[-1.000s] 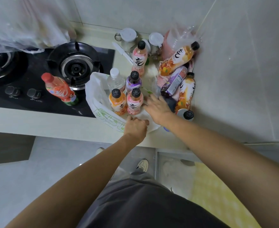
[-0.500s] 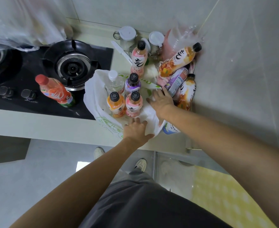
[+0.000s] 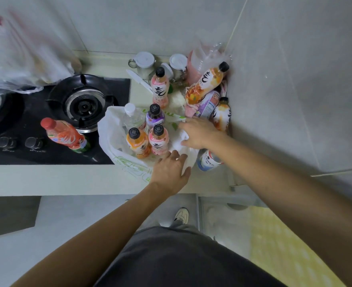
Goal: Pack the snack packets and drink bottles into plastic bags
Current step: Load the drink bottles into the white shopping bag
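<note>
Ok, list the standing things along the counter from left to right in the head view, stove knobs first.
Stove knobs → red-capped bottle → white plastic bag → orange bottle → pink bottle → right hand
</note>
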The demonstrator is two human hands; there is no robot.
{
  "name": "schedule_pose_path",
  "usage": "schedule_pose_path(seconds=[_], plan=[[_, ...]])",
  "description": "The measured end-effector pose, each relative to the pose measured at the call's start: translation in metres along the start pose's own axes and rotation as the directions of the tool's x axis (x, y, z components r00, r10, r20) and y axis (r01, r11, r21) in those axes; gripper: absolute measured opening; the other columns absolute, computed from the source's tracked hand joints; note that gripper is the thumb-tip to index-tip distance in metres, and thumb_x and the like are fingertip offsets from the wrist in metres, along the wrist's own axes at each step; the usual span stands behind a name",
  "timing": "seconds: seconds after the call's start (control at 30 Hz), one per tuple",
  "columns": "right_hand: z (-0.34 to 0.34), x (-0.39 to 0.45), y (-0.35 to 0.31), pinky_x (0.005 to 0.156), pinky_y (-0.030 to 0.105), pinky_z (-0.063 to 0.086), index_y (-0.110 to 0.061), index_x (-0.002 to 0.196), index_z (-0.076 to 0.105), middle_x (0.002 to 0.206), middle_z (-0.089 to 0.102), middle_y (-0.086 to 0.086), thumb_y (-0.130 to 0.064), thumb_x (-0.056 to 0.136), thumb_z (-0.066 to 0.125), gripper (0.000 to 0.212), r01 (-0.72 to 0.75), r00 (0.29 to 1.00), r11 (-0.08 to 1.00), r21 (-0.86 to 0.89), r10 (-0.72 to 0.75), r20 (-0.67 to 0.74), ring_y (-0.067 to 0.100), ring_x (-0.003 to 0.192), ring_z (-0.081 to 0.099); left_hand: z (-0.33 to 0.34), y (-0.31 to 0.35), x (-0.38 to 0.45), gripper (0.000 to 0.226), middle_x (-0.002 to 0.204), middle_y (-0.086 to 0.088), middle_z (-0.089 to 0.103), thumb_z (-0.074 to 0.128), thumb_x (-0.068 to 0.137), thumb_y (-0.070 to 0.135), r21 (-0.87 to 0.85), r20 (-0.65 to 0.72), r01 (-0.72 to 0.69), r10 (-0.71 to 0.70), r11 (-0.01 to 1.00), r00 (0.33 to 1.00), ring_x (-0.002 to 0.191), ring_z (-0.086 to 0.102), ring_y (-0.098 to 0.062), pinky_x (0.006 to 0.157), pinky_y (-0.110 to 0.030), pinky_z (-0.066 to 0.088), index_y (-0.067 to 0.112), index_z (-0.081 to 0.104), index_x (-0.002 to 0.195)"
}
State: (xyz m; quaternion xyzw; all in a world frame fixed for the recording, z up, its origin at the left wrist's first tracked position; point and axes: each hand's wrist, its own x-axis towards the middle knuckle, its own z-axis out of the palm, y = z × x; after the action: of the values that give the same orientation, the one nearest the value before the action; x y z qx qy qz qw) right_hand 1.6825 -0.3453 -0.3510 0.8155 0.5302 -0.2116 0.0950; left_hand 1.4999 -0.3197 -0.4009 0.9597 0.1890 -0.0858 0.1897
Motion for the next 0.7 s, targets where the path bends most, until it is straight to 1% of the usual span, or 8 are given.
schedule_pose_path(seconds=[0.1,0.2,0.27,0.3,0.4,0.53,0.63,0.7], plan=[[-0.008,-0.025,0.006,0.096,0.047,0.051,-0.023,0.132,0.062,0.13,0.06,0.007,-0.041,0.095,0.062,0.042,-0.094,0.986,0.979,0.18,0.117,-0.118,0.032,0.122,0.056,-0.014,0.006,-0.001,0.046,0.126,-0.007,0.056,0.044,0.098,0.044,-0.018,-0.034,-0.08,0.079,0.997,0.996,0.119,0.051,-0.03,0.088,-0.043,0.051,0.018,0.053,0.135],[-0.008,-0.05,0.012,0.082,0.041,0.053,-0.018,0.112,0.068,0.113,0.064,0.004,-0.036,0.094,0.062,0.026,-0.149,0.945,0.95,0.275,0.219,-0.244,0.029,0.108,0.06,-0.032,0.009,0.007,0.041,0.123,-0.006,0.057,0.048,0.098,0.038,-0.016,-0.051,-0.134,0.133,0.991,0.99,0.118,0.051,-0.028,0.083,-0.041,0.05,0.018,0.053,0.134],[-0.005,-0.063,0.014,0.073,0.038,0.051,-0.017,0.097,0.065,0.103,0.064,0.004,-0.034,0.092,0.063,0.018,-0.194,0.913,0.925,0.327,0.292,-0.285,0.029,0.098,0.061,-0.048,0.01,0.018,0.039,0.122,-0.007,0.057,0.049,0.098,0.034,-0.013,-0.053,-0.166,0.165,0.986,0.985,0.119,0.051,-0.029,0.083,-0.042,0.051,0.017,0.053,0.133],[-0.003,-0.069,0.014,0.07,0.037,0.049,-0.018,0.094,0.063,0.099,0.064,0.004,-0.033,0.091,0.064,0.015,-0.209,0.9,0.912,0.353,0.321,-0.295,0.029,0.094,0.061,-0.055,0.011,0.026,0.039,0.122,-0.008,0.056,0.049,0.097,0.031,-0.014,-0.055,-0.18,0.179,0.983,0.982,0.118,0.052,-0.03,0.083,-0.043,0.052,0.017,0.053,0.133],[0.0,-0.085,0.017,0.068,0.034,0.043,-0.016,0.098,0.067,0.095,0.064,0.005,-0.032,0.092,0.065,0.017,-0.24,0.863,0.881,0.409,0.386,-0.326,0.028,0.089,0.061,-0.076,0.016,0.049,0.036,0.12,-0.009,0.056,0.05,0.096,0.026,-0.038,-0.069,-0.19,0.187,0.981,0.98,0.111,0.056,-0.032,0.077,-0.043,0.051,0.02,0.054,0.131],[0.006,-0.102,0.019,0.068,0.032,0.04,-0.013,0.099,0.07,0.097,0.066,0.007,-0.03,0.095,0.064,0.019,-0.293,0.818,0.828,0.478,0.476,-0.323,0.027,0.089,0.061,-0.1,0.024,0.083,0.035,0.118,-0.014,0.059,0.052,0.093,0.019,-0.006,-0.078,-0.205,0.204,0.979,0.976,0.104,0.061,-0.039,0.073,-0.043,0.049,0.013,0.056,0.128],[0.014,-0.113,0.018,0.072,0.036,0.051,-0.018,0.097,0.07,0.095,0.064,0.002,-0.043,0.094,0.064,0.026,-0.333,0.792,0.79,0.515,0.531,-0.302,0.02,0.085,0.059,-0.112,0.031,0.111,0.035,0.12,-0.016,0.061,0.051,0.094,0.018,-0.024,-0.07,-0.209,0.207,0.978,0.976,0.11,0.058,-0.038,0.081,-0.044,0.051,0.011,0.057,0.128],[0.018,-0.121,0.016,0.072,0.037,0.056,-0.022,0.097,0.07,0.093,0.064,-0.002,-0.05,0.091,0.067,0.029,-0.35,0.774,0.763,0.543,0.562,-0.291,0.019,0.086,0.061,-0.115,0.036,0.131,0.035,0.121,-0.017,0.06,0.05,0.096,0.021,-0.013,-0.026,-0.196,0.196,0.98,0.98,0.111,0.058,-0.039,0.083,-0.045,0.05,0.01,0.055,0.129]])
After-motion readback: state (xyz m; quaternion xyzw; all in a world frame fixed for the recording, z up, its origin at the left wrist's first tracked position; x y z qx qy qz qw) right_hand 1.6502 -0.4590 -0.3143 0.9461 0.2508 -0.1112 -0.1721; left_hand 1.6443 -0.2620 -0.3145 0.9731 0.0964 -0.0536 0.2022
